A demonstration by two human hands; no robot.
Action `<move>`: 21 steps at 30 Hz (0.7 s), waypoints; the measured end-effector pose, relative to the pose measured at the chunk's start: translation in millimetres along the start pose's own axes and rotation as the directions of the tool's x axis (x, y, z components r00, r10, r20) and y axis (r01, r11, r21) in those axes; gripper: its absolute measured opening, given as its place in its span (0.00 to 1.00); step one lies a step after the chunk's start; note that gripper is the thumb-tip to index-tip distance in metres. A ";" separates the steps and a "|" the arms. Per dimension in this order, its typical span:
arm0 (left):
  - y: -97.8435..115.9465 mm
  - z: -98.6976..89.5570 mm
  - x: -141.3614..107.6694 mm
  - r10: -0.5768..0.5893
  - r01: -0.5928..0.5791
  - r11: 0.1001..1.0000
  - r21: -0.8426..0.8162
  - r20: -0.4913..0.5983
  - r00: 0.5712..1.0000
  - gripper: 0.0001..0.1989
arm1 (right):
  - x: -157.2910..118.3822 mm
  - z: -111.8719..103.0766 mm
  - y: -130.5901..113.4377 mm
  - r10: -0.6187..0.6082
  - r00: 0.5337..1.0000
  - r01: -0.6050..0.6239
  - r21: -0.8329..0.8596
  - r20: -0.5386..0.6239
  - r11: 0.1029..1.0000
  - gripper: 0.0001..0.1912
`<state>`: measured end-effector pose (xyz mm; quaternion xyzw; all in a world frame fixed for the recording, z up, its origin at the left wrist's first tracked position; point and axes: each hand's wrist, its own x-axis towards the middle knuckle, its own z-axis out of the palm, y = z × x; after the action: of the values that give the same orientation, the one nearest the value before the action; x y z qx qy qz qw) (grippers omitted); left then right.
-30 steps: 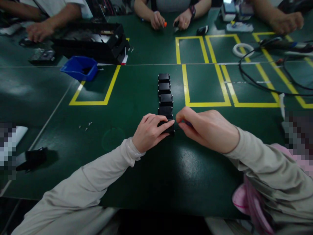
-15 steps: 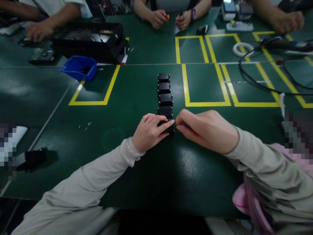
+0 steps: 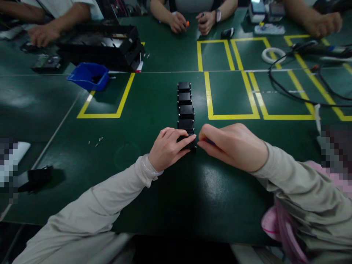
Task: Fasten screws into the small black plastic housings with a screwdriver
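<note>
Five black blocks (image 3: 186, 110), left hand (image 3: 168, 148) holding nearest, (right hand (image 3: 233, 146) beside)

The left hand (image 3: 168, 148) partly covers the nearest black block (image 3: 191, 144) at center, while the right hand (image 3: 229, 145) conceals anything in its grasp. Small pieces (image 3: 100, 139) at center left are too tiny to identify. The top edge crops three co-workers (image 3: 195, 5); pixelation obscures an object (image 3: 338, 146) at far right.

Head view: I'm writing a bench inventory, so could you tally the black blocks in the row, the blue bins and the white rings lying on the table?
Black blocks in the row: 5, the nearest partly hidden by the left hand
Blue bin: 1
White ring: 1
Total: 7
</note>
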<state>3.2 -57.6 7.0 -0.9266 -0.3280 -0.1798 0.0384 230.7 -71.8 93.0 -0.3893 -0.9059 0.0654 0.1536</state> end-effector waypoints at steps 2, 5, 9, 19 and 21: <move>0.2 0.1 0.0 -0.004 0.004 1.000 -0.001 0.006 1.000 0.21 | 0.9 -1.7 -0.1 0.015 1.000 -0.014 -0.024 0.027 1.000 0.17; -0.1 -0.1 0.1 0.002 -0.002 1.000 -0.002 0.009 1.000 0.21 | 2.1 -4.3 -1.1 0.042 0.997 -0.040 -0.036 0.058 0.999 0.15; -0.7 -0.2 -0.1 0.009 -0.009 1.000 -0.003 0.006 1.000 0.21 | 2.2 -4.1 -1.6 0.043 0.999 -0.043 -0.047 0.006 0.998 0.12; -0.4 -0.5 0.3 0.005 -0.004 1.000 -0.019 0.007 1.000 0.22 | 2.1 -1.5 -1.3 0.059 0.998 -0.059 -0.082 -0.005 0.995 0.15; -0.2 -1.0 0.5 0.005 -0.004 1.000 -0.025 0.007 1.000 0.21 | 1.6 -1.0 -1.7 0.056 0.998 -0.057 -0.076 -0.014 0.995 0.14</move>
<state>3.2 -57.3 8.1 -0.9284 -0.3237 -0.1806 0.0259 228.9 -71.8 94.8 -0.4207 -0.8954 0.0326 0.1422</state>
